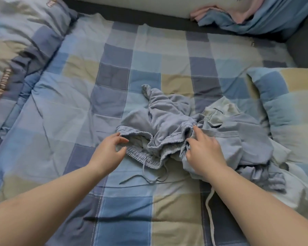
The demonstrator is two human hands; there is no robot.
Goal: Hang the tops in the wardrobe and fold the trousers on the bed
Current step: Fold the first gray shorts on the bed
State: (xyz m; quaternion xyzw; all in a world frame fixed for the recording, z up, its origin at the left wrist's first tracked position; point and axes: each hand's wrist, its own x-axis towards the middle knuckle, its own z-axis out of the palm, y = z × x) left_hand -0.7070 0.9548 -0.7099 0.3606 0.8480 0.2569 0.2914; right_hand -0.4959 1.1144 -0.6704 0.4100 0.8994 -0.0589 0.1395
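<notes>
Down at the centre of the bed, both hands work at the elastic waistband of a pair of pale grey-blue trousers (160,121); the left hand (108,153) has its thumb and fingers curled at the left end of the waistband, fingertips touching the gathered edge, though whether it truly pinches the cloth I cannot tell; the right hand (205,150) lies over the right end, its forefinger stretched out along the fabric and the other fingers bent into the folds, gripping the cloth there; the trousers lie crumpled, waist toward the person, with a thin drawstring (146,176) trailing out onto the bedcover below them; just to the right, touching them, sits a heap of further grey-blue garments (238,135), from which a white cord (209,210) runs down toward the near edge; all rest on a checked bedcover (114,77) of blue, navy and beige squares; a matching pillow (288,96) lies at the right; at the left a folded quilt (12,50) bears strips of brown lettering, too blurred to read; at the far right corner lies a bundle of blue and pink cloth (256,16).
</notes>
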